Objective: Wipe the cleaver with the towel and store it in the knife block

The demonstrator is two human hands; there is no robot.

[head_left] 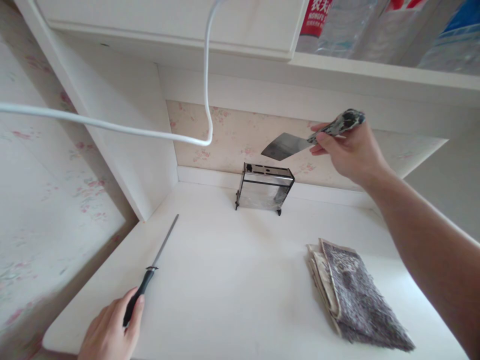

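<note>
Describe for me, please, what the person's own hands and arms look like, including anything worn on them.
The left hand and right hand are bare, with no gloves or rings showing. The right forearm shows no sleeve, watch or bracelet. The frame cuts off the left arm, so I cannot tell about a sleeve there.

from my end i read smooth metal on the blade (285, 146), a metal rod (165, 241) with plastic-looking handle (139, 295), rough shaggy cloth (360, 295), a smooth tabletop (225, 280).
</note>
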